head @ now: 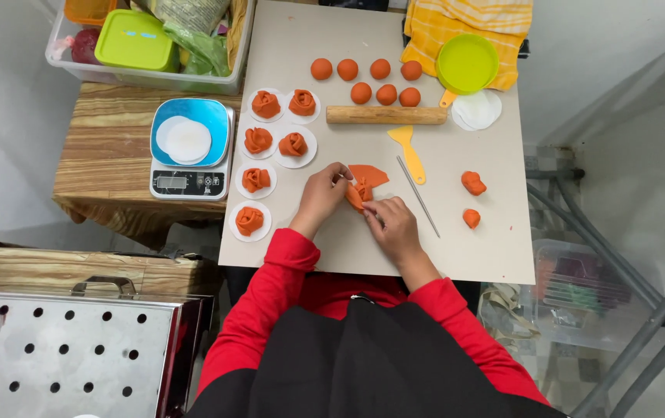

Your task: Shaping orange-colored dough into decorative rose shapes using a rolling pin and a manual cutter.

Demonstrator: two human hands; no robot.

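Nearest the camera: red sleeves and a black apron, with a perforated steel steamer tray (77, 356) low on the left; a dough piece on a paper round is cut off at its left edge.

Both hands are working mid-surface (456, 255). The left hand (318, 200) is curling round the left side of the orange dough piece (360, 190), fingers closed on it. The right hand (393, 226) is pinching the same piece from below, fingers closed on its lower edge. A flat flap of the dough is sticking out behind it, not yet wrapped.

Judgement: mid-fold, a rose being rolled up. Next move likely needs the loose flap wrapped round and the base pinched without crushing the petals.

Six finished roses (274, 143) are sitting on paper rounds to the left. Two dough scraps (471, 197), a thin rod (417, 196) and a yellow scraper (408, 151) are lying to the right. Further back: rolling pin (386, 114), seven dough balls (367, 81), green lid (468, 63) on a yellow cloth, scale (190, 147) with paper rounds.

Hard to tell: fingertips are hiding the fold's core, and the bin contents at top left are cropped.
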